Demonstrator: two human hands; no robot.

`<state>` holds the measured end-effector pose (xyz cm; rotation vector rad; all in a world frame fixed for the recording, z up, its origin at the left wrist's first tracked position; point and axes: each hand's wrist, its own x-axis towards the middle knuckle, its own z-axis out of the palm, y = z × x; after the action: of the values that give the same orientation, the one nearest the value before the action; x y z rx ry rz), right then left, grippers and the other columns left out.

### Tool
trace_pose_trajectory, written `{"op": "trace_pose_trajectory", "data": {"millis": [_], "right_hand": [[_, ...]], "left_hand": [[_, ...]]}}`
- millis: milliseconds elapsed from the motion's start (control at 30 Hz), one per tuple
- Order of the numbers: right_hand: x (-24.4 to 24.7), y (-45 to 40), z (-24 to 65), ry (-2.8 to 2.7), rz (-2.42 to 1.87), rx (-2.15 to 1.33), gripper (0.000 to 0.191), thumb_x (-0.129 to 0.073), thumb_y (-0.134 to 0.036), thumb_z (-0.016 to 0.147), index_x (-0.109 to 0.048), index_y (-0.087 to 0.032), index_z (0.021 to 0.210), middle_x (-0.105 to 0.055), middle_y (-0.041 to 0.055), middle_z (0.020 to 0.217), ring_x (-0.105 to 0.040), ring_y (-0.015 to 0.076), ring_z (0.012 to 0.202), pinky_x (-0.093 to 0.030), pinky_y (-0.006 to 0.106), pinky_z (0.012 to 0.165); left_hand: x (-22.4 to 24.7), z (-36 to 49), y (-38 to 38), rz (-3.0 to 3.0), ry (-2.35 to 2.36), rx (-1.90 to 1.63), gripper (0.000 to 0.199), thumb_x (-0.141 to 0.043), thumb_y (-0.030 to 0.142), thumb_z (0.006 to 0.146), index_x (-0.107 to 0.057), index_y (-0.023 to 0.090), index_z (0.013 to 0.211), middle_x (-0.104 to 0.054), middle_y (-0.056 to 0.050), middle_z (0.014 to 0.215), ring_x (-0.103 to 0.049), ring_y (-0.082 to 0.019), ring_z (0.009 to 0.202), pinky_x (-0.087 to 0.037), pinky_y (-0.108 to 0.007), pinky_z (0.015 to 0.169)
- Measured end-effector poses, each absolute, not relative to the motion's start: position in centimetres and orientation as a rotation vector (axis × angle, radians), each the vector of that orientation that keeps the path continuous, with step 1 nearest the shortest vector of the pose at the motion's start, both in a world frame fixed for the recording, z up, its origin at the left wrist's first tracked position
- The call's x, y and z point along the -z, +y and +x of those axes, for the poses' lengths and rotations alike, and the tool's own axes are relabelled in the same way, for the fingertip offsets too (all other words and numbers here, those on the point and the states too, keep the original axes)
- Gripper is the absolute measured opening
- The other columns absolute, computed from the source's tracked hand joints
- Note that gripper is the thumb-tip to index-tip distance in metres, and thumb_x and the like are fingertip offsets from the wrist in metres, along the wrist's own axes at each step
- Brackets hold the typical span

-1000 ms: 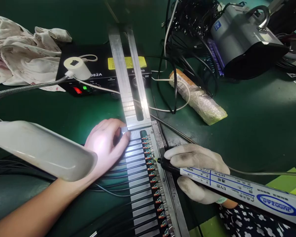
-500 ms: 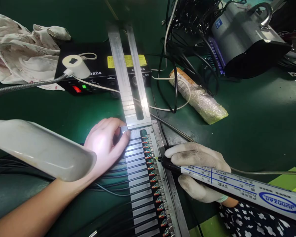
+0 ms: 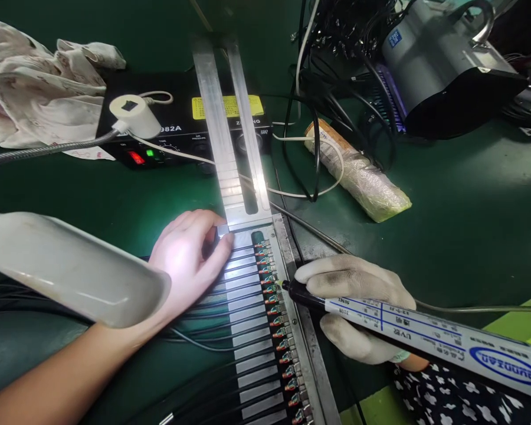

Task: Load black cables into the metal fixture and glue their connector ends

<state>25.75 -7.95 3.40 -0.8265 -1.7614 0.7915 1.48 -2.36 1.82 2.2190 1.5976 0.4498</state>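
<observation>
My bare left hand rests at the left edge of the metal fixture, thumb and fingers gripping its upper corner. A row of black cables lies across the fixture, their small connectors with exposed coloured wires lined up along its right side. In my gloved right hand is a black-and-white labelled UV glue tube. Its narrow tip touches or hovers just over the connector row, around the fourth connector from the top; which of the two I cannot tell.
A white lamp head hangs over my left forearm. Behind stand a black controller box and a crumpled cloth. To the right lie a wrapped roll, a grey metal device and tangled cables.
The tube tip has shifted very slightly along the connectors. My left hand has stayed on the fixture, and the view has moved a little.
</observation>
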Motion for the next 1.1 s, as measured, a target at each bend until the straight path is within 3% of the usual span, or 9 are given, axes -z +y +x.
{"op": "trace_pose_trajectory", "data": {"millis": [900, 1100], "right_hand": [[-3.5, -7.7, 26.2, -1.76, -0.835, -0.806, 0.029, -0.063, -0.01, 0.077, -0.068, -0.015, 0.105, -0.07, 0.0096, 0.101, -0.069, 0.0189, 0.081, -0.061, 0.03, 0.07], [-4.2, -8.5, 26.5, -1.755, -0.808, -0.702, 0.036, -0.06, -0.007, 0.073, -0.067, -0.017, 0.108, -0.071, 0.009, 0.097, -0.071, 0.0228, 0.082, -0.063, 0.032, 0.067]], "left_hand": [[-1.8, 1.4, -2.3, 2.209, 1.607, -0.444, 0.023, -0.045, 0.04, 0.088, -0.054, 0.019, 0.087, -0.052, -0.003, 0.074, -0.049, -0.021, 0.073, -0.038, -0.034, 0.067], [-1.7, 1.6, -2.3, 2.216, 1.611, -0.444, 0.023, -0.045, 0.04, 0.088, -0.054, 0.019, 0.086, -0.051, -0.003, 0.073, -0.049, -0.021, 0.072, -0.038, -0.033, 0.065]]}}
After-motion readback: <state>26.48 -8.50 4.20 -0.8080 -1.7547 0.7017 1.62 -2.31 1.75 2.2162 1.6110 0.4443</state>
